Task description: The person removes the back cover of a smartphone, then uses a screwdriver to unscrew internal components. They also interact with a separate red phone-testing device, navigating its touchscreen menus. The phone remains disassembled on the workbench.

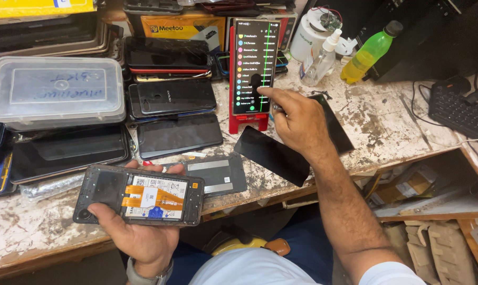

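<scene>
— Opened phone (140, 195), back cover removed, is seen gripped flat in the left hand (144, 232): thumb pressed over its near edge by the camera corner, fingertips curled up behind its far edge. Orange ribbon cables and a white-labelled battery are exposed between thumb and fingertips.

— And the right hand (298, 120)?

— It is raised over the workbench (33, 232), forefinger stretched out and laid on the lit screen of an upright phone (254, 66), the other fingers folded in around a small metal object that cannot be made out. The upright phone is propped in a red stand (248, 122), just beyond the fingertip.

— What is seen under that hand?

— A black glass panel (273, 155) is laid flat below the wrist, and a second dark panel (334, 124) is partly hidden behind the knuckles.

— And around the gripped phone?

— A grey back cover (218, 174) is placed just past the left fingertips. Stacked dark phones (173, 97) and a clear lidded plastic box (55, 92) are set farther out, well apart from both hands. A spray bottle (321, 58) and a green bottle (368, 53) are stood beyond the right hand, a keyboard (458, 111) off to its outer side.
</scene>
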